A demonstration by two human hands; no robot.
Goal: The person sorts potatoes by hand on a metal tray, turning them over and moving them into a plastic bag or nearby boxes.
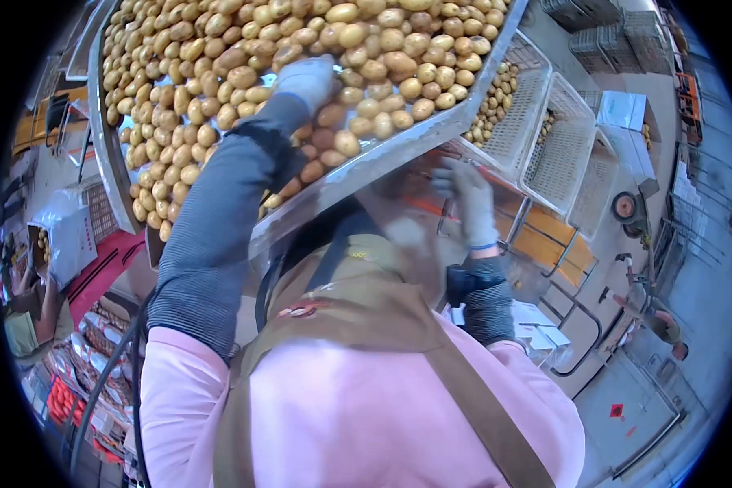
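Note:
Yellow-brown potatoes [195, 122] cover a wide metal-rimmed tray [407, 140] in front of my body. My left hand [307, 81], in a pale glove, reaches in among them. It is blurred, and its fingertips are hidden. My right hand [468, 195], gloved too, is off the tray's near right edge, beside the plastic crates. Its fingers point left, slightly bent and apart, with nothing visible in them. A pale blurred shape [407, 232] shows left of that hand, in front of my brown apron [342, 317].
Light plastic crates [537, 106] stand right of the tray, the nearest partly filled with potatoes. Beyond are a cardboard box [626, 138], a wheel [625, 206] and a person [667, 329]. Stacked crates [622, 45] stand at the far right. Another person's arm [53, 305] shows at far left.

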